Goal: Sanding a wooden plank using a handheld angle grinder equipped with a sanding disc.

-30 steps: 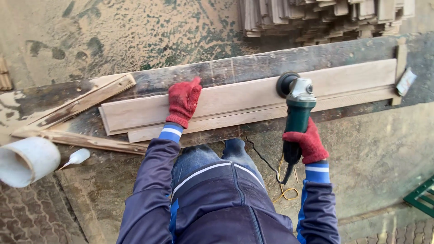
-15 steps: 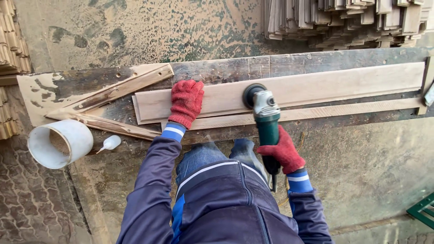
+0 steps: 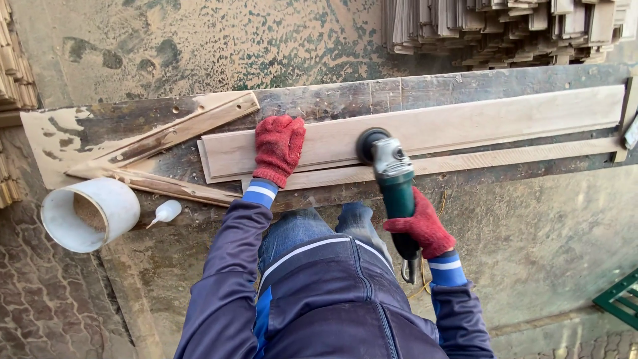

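A long pale wooden board (image 3: pixel 478 123) lies lengthwise on a dark, worn workbench (image 3: pixel 332 96). My left hand (image 3: pixel 278 147), in a red glove, presses flat on the board near its left end. A green angle grinder (image 3: pixel 392 179) is gripped by its handle in my right hand (image 3: pixel 421 226), also red-gloved. Its disc end rests on the board just right of my left hand. A thinner wooden strip (image 3: pixel 465 161) lies along the board's near edge.
A white bucket (image 3: pixel 90 213) with sawdust inside and a small white glue bottle (image 3: pixel 164 213) sit at the bench's left end. Scrap wooden slats (image 3: pixel 166 136) lie at the left. Stacked timber (image 3: pixel 505 26) fills the top right. A green crate corner (image 3: pixel 618 299) shows bottom right.
The grinder and my right hand have slid left along the board toward my left hand. My view has shifted left too, so the bucket now shows further in.
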